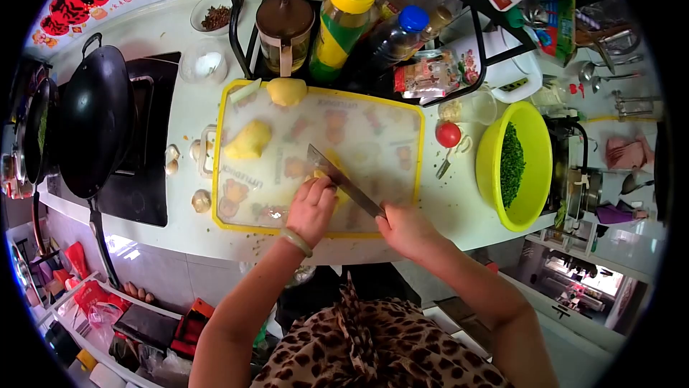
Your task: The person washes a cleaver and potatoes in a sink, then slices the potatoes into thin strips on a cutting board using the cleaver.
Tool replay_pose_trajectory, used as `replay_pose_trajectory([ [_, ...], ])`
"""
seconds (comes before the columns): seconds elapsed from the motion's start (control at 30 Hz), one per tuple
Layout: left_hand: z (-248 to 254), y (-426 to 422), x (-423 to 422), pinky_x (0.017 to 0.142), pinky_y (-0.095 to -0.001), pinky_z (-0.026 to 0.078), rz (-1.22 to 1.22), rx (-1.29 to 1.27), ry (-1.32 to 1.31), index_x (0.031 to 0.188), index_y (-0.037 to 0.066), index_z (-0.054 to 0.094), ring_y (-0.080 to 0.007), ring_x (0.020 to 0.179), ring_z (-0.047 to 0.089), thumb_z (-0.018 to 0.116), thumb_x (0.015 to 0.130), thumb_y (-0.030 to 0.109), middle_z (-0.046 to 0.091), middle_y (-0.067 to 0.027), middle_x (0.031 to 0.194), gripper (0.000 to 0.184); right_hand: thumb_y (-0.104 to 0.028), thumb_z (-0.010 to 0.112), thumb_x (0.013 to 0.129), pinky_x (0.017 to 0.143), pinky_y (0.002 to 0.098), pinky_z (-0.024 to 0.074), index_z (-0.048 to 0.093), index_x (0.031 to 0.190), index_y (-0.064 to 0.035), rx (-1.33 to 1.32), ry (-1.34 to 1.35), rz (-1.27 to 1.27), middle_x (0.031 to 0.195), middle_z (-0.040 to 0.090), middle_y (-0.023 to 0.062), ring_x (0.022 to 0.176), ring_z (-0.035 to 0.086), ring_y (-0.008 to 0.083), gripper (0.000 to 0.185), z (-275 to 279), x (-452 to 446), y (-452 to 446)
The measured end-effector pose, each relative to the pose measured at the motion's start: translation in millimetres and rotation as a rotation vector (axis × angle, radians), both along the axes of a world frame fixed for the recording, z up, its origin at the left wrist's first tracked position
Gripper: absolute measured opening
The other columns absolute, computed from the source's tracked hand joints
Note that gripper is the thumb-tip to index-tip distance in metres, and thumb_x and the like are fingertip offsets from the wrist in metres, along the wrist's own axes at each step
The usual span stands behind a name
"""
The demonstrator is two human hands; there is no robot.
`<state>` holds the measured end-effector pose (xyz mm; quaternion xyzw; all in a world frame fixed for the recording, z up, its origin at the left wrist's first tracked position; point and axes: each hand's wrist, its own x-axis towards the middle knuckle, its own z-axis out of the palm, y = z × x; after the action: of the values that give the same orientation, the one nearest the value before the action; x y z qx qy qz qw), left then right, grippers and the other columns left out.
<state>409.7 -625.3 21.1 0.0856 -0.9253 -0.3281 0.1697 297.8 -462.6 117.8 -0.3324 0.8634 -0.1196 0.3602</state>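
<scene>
My right hand (pixel 410 230) is closed around the handle of a kitchen knife (pixel 349 185), whose broad blade points up and left over the cutting board (pixel 420 144). Close against the blade, my left hand (pixel 313 205) has its fingers bent together on a piece of yellow potato, mostly hidden under them. Some yellow potato (pixel 336 161) also shows just past the blade. A peeled, cut potato (pixel 248 139) lies on the board's left part. Another peeled potato (pixel 287 91) rests at the far edge, beside a pale green-white strip (pixel 245 91).
A green basin (pixel 488 165) of chopped greens (pixel 512 165) stands right, near a tomato (pixel 448 134) and a peeler (pixel 445 165). Bottles and a jug (pixel 285 29) fill the rack behind. Left are a wok (pixel 95 122), a stove (pixel 154 144) and garlic (pixel 201 200).
</scene>
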Motion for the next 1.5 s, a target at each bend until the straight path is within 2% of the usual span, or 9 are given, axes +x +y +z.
replay_pose_trajectory([
  [0.17,-2.3,-0.9,-0.3,0.089,-0.04,0.046,-0.015,0.007,0.034,0.093,0.001,0.057,-0.0328,0.102,0.054,0.063,0.075,0.007,0.056,-0.0138,0.11,0.02,-0.021,0.053,0.09,0.062,0.0495,0.0466,0.054,0.089,-0.0002,-0.041,0.031,0.002,0.07,0.06,0.0215,0.067,0.059,0.0421,0.021,-33.3,9.7,-25.3],
  [0.3,1.2,-1.4,-2.5,0.089,-0.0399,0.046,-0.041,-0.018,0.069,0.093,0.0,0.056,-0.0328,0.102,0.054,0.063,0.075,0.007,0.056,-0.0139,0.109,0.021,-0.023,0.054,0.088,0.063,0.0489,0.0484,0.056,0.088,-0.0018,-0.088,0.166,-0.156,0.071,0.062,0.0187,0.068,0.061,0.0396,0.021,-45.8,11.0,-32.1],
  [0.47,0.6,-0.3,-0.9,0.088,-0.0414,0.046,-0.019,0.013,0.047,0.095,0.001,0.055,-0.0349,0.101,0.053,0.067,0.074,0.002,0.055,-0.0136,0.107,0.024,-0.021,0.055,0.087,0.063,0.0486,0.0482,0.056,0.086,-0.0008,-0.138,0.105,-0.154,0.07,0.061,0.019,0.068,0.061,0.0396,0.02,-20.7,0.4,-22.1],
  [0.53,-0.4,0.7,-0.3,0.088,-0.0414,0.046,-0.009,0.006,0.057,0.096,0.001,0.055,-0.0352,0.101,0.053,0.067,0.074,0.002,0.055,-0.014,0.107,0.024,-0.02,0.056,0.087,0.062,0.0491,0.0476,0.055,0.084,0.0002,-0.033,0.022,-0.076,0.07,0.061,0.0196,0.068,0.06,0.0399,0.02,8.8,-3.3,-19.3],
  [0.83,0.5,-0.5,0.6,0.09,-0.0399,0.046,-0.004,0.002,0.011,0.095,0.001,0.056,-0.0326,0.102,0.054,0.064,0.077,0.007,0.055,-0.0132,0.11,0.021,-0.019,0.056,0.087,0.062,0.0479,0.0482,0.056,0.083,-0.0012,0.017,-0.016,-0.034,0.072,0.061,0.0186,0.068,0.061,0.0388,0.018,5.1,2.5,-0.3],
  [1.07,-5.5,0.5,1.9,0.089,-0.0401,0.046,-0.012,0.008,0.019,0.094,0.002,0.056,-0.0327,0.102,0.055,0.063,0.075,0.007,0.056,-0.0141,0.109,0.02,-0.025,0.053,0.089,0.064,0.0487,0.0486,0.057,0.087,-0.0026,-0.021,0.091,-0.025,0.076,0.063,0.0183,0.071,0.062,0.0385,0.023,-49.8,18.2,-29.4],
  [1.17,-2.4,-0.3,0.8,0.089,-0.0401,0.046,-0.034,-0.019,0.037,0.093,0.002,0.056,-0.0331,0.102,0.055,0.063,0.075,0.006,0.056,-0.0143,0.109,0.02,-0.027,0.053,0.089,0.064,0.0491,0.0485,0.057,0.086,-0.0025,0.025,0.162,-0.203,0.076,0.064,0.0188,0.071,0.062,0.0389,0.025,-56.9,13.0,-40.7],
  [1.23,0.2,-3.1,-3.1,0.089,-0.0401,0.046,-0.044,-0.032,0.053,0.094,0.002,0.056,-0.0332,0.102,0.055,0.063,0.075,0.006,0.056,-0.0145,0.109,0.02,-0.028,0.054,0.089,0.064,0.0492,0.0483,0.057,0.085,-0.0018,-0.112,0.119,-0.213,0.074,0.063,0.019,0.068,0.062,0.0393,0.027,-54.3,-0.3,-39.2],
  [1.5,-4.4,0.4,0.4,0.088,-0.04,0.047,-0.012,-0.028,0.047,0.095,0.0,0.056,-0.0331,0.102,0.053,0.064,0.076,0.006,0.054,-0.0142,0.111,0.021,-0.021,0.057,0.086,0.064,0.0487,0.0477,0.057,0.085,0.0016,-0.062,0.02,-0.04,0.07,0.061,0.0216,0.068,0.06,0.0416,0.023,2.5,0.7,-5.6],
])
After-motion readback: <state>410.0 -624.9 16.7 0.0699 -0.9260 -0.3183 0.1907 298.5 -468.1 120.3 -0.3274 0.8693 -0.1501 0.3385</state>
